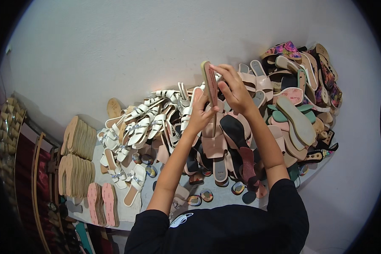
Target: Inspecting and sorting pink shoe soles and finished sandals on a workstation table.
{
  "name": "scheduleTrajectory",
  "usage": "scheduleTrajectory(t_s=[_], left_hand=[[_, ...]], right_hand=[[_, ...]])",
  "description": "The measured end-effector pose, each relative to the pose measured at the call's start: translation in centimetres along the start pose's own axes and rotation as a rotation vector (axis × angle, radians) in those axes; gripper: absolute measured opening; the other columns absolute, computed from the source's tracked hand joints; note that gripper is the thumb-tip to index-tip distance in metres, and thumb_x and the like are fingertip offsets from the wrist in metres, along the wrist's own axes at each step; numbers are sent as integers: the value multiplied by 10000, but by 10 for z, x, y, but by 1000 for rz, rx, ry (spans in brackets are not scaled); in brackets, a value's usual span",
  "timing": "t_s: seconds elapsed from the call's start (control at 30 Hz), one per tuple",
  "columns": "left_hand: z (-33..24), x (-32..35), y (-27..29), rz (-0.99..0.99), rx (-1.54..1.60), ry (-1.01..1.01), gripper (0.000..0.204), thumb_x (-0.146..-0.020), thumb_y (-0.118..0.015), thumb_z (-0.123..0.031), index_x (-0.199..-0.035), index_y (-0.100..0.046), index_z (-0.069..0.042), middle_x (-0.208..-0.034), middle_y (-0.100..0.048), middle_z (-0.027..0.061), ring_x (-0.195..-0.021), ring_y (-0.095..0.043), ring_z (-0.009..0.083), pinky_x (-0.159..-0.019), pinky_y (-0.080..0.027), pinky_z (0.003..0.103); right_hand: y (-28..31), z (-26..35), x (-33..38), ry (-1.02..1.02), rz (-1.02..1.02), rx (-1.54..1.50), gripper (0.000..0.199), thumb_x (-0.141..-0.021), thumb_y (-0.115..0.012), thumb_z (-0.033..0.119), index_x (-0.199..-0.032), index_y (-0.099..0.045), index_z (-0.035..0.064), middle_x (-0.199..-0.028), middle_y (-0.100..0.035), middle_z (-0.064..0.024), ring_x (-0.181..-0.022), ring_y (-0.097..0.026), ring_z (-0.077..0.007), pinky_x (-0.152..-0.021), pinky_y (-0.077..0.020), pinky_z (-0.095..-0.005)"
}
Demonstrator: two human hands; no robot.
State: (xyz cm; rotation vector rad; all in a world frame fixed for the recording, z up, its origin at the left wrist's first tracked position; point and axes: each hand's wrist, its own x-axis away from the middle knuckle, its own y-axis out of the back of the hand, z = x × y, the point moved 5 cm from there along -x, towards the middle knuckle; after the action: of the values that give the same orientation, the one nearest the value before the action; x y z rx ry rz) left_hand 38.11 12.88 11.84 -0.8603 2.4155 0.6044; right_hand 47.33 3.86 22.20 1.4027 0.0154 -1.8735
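Observation:
Above the heaped table I hold a pink shoe sole [210,82] with a pale yellowish edge, tilted nearly upright and seen almost edge-on. My left hand [200,115] is closed around its lower part. My right hand [238,94] has its fingers stretched out, with the fingertips at the sole's upper face; whether they press on it I cannot tell. Behind and left of my hands lie white strappy sandals [142,127]. Below them is a pale pink slide sandal [213,146], among dark and pink footwear.
Stacks of tan soles [79,139] and pink soles [110,203] stand at the table's left. A high pile holds floral wedges [283,50] and a cream sole [296,122] at the right. Round multicoloured pieces [206,194] lie near the front. A wall [135,46] rises behind.

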Motion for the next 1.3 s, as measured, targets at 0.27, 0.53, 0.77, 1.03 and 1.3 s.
scheduleTrajectory(t_s=[0.27, 0.53, 0.77, 1.03, 1.3], left_hand=[[-44, 69, -12, 50, 559, 375, 789, -869, -238, -630, -1352, -266, -7, -1241, -471, 139, -1080, -524, 203, -911, -431, 317], [-50, 87, -7, -166, 866, 321, 631, -950, -247, -496, -1371, -253, -26, -1345, -389, 135, -1225, -408, 235, -1017, -354, 367], [-43, 103, 6, -231, 1056, 342, 619, -933, -288, -511, -1323, -345, -34, -1231, -500, 182, -1077, -546, 297, -879, -480, 470], [-49, 145, -1, -180, 1245, 434, 610, -928, -297, -519, -1306, -382, -48, -1209, -520, 143, -1078, -543, 258, -883, -482, 355], [-51, 193, 37, -475, 1007, 479, 631, -923, -307, -529, -1311, -366, -34, -1223, -513, 125, -1076, -539, 209, -917, -446, 338]], right_hand=[[-24, 38, 26, 178, 180, 466, 674, -907, -263, 539, -1391, -286, 71, -1456, -210, -160, -1362, -155, -318, -1045, 23, -587], [-68, 69, 116, 187, 335, 494, 775, -880, -272, 566, -1411, -167, 13, -1475, -137, -183, -1378, -88, -317, -1045, 68, -582], [-91, 122, 220, 157, 514, -9, 616, -871, -472, 375, -1332, -351, -15, -1380, -328, -235, -1311, -293, -331, -1085, -195, -426], [-61, 122, 190, 291, 217, -248, 460, -872, -464, 341, -1175, -545, 6, -1188, -540, -211, -1152, -490, -355, -1003, -323, -472], [-131, 172, 249, 65, 448, 132, 679, -852, -449, 462, -1386, -300, 69, -1455, -230, -163, -1351, -209, -319, -951, 114, -691]])
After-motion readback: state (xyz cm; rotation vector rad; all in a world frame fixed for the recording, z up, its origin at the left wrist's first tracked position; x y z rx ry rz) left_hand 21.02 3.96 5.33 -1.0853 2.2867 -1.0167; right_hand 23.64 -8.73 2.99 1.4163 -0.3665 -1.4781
